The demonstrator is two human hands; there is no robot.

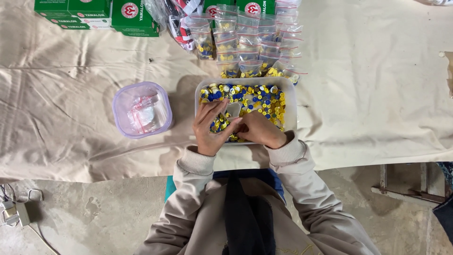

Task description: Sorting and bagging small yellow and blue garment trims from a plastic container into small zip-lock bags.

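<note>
Both hands sit over the white tray [290,101] full of blue and yellow caps [262,99]. Left hand [209,128] and right hand [258,130] have their fingers curled in, pinching a small clear bag [233,110] between them, right above the caps. Filled bags [250,40] lie just beyond the tray.

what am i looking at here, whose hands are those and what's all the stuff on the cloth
This is one picture from a camera worn on a person's head, looking straight down. No machine: just two bare hands. The left hand and right hand meet over a white tray full of small blue and yellow pieces, pinching a small clear bag between them. Beyond the tray lie rows of filled bags. To the left stands a clear lilac tub with empty bags inside. Green boxes sit at the far edge of the beige cloth.
</note>
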